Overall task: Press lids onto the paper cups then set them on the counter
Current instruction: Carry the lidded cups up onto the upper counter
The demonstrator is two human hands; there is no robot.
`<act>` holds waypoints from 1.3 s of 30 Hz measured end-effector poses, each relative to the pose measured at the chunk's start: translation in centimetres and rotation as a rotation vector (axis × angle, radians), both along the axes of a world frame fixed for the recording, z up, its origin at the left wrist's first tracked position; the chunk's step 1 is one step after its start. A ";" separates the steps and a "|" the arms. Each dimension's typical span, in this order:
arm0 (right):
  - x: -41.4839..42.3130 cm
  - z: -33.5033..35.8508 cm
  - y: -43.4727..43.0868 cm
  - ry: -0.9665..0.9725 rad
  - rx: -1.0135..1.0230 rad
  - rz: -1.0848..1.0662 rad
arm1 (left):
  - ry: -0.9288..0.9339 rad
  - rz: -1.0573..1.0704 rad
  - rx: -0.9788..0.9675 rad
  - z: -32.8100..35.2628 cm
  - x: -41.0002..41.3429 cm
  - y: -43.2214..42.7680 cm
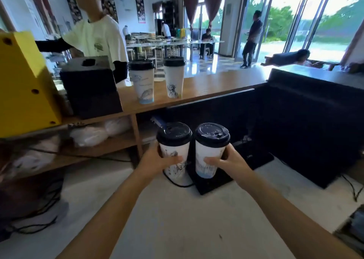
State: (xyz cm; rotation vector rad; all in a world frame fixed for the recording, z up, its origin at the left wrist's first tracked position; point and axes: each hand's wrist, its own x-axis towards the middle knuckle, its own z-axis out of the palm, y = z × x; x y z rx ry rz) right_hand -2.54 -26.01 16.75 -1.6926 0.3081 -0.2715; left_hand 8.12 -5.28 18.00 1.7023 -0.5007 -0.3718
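Observation:
My left hand (157, 161) grips a tall white paper cup (173, 152) with a dark lid (174, 133) pressed on. My right hand (228, 160) grips a second lidded cup (207, 156) with its dark lid (212, 134). Both cups are upright, side by side, held above the pale lower worktop (177, 219) and below the wooden counter (206, 87). Two more lidded cups stand on that counter: one (142, 83) to the left, the other (174, 77) beside it.
A black box (90, 85) and a yellow box (23, 83) stand on the counter at left. A person in a white shirt (96, 38) stands behind the counter. A black screen back (305, 124) fills the right. Cables and a black base (212, 181) lie on the worktop.

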 end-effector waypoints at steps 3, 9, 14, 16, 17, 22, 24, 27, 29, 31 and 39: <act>1.6 5.4 -3.2 -0.079 -0.057 -0.032 | -0.033 -0.039 -0.026 5.7 1.5 -3.3; 6.6 14.3 -9.7 -0.173 -0.116 -0.052 | -0.083 -0.025 -0.030 14.0 6.1 -10.8; 12.8 17.5 -15.0 -0.158 -0.196 -0.051 | -0.092 0.069 -0.067 16.0 11.4 -17.2; 15.5 17.6 -16.8 -0.154 -0.202 -0.069 | -0.103 0.115 -0.067 15.6 13.5 -19.5; 16.8 17.4 -17.6 -0.153 -0.197 -0.083 | -0.088 0.141 -0.061 15.2 14.6 -20.5; 23.0 14.7 -21.2 -0.125 -0.167 -0.125 | -0.058 0.281 -0.031 12.3 18.6 -24.4; 25.0 13.5 -22.4 -0.107 -0.179 -0.140 | -0.075 0.318 0.002 11.1 20.2 -25.4; 26.9 12.2 -23.5 -0.083 -0.195 -0.148 | -0.108 0.334 0.020 10.0 22.1 -26.2; 27.7 11.5 -24.1 -0.080 -0.213 -0.151 | -0.117 0.333 0.014 9.7 22.7 -26.5; 28.2 10.9 -24.5 -0.096 -0.226 -0.163 | -0.127 0.341 0.015 9.7 22.5 -26.6; 27.0 10.3 -24.8 -0.032 -0.293 -0.138 | -0.177 0.405 0.046 9.6 20.9 -26.8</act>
